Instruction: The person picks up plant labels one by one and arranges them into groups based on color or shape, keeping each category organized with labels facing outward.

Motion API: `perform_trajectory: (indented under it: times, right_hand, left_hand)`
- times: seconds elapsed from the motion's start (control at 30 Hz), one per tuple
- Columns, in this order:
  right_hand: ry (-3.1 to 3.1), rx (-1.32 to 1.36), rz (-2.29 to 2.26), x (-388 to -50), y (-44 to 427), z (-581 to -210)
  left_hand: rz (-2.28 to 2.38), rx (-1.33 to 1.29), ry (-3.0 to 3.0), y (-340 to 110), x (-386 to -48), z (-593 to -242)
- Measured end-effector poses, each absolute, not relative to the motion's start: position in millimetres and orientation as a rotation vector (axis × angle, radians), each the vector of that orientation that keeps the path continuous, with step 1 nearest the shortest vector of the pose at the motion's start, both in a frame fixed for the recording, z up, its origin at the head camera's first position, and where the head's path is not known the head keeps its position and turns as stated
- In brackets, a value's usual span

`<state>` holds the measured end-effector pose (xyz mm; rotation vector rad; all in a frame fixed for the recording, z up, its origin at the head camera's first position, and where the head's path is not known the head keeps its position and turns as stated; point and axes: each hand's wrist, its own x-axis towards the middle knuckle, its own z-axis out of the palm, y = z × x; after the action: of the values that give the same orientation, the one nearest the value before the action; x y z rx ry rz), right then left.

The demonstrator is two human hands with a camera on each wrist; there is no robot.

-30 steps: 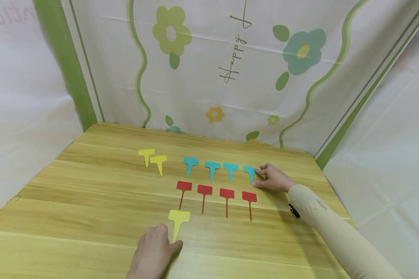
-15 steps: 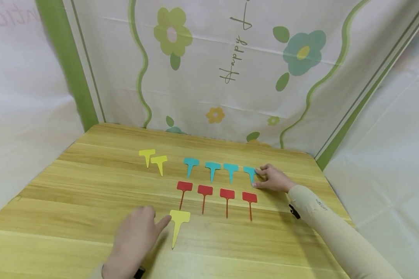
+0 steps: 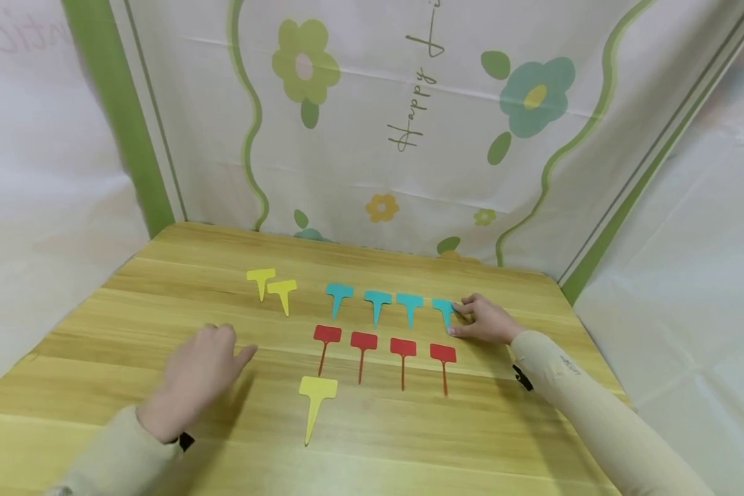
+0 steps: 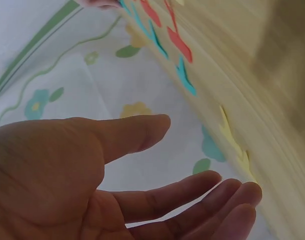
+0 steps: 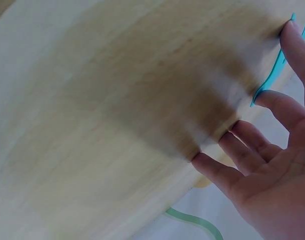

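Observation:
In the head view my right hand (image 3: 482, 319) touches the rightmost blue T-shaped plant label (image 3: 443, 313), which lies on the table. Its thumb is at the stem's tip and its index finger at the label's head, so the blue label (image 5: 273, 72) sits between them in the right wrist view. The other fingertips rest on the tabletop. My left hand (image 3: 195, 375) holds nothing above the table; in the left wrist view its fingers (image 4: 167, 197) are relaxed and apart from the thumb. Nearest to it lies a yellow plant label (image 3: 317, 389).
Two yellow labels (image 3: 282, 289) partly overlap at the back left. More blue labels (image 3: 378, 297) stand in a row with the held one, and a row of red labels (image 3: 364, 341) lies in front. A flower-printed curtain (image 3: 347, 138) hangs behind the wooden table (image 3: 471, 441).
My left hand has let go of the front yellow label and moved left and away from it. That label stays on the table. The right hand has hardly moved.

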<state>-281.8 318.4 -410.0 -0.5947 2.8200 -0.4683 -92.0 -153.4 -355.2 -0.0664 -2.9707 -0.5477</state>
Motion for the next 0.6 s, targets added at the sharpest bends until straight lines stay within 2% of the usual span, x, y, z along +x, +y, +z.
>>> perform_trajectory:
  times: [0.2,0.6]
  right_hand:
    - [2.822,-0.599,-0.458,-283,315,-407]
    - [2.816,-0.588,-0.466,-282,316,-407]
  left_hand:
    - [-0.538,-0.137,-3.070,-172,-119,-349]
    - [-0.634,-0.210,-3.369,-207,-198,-341]
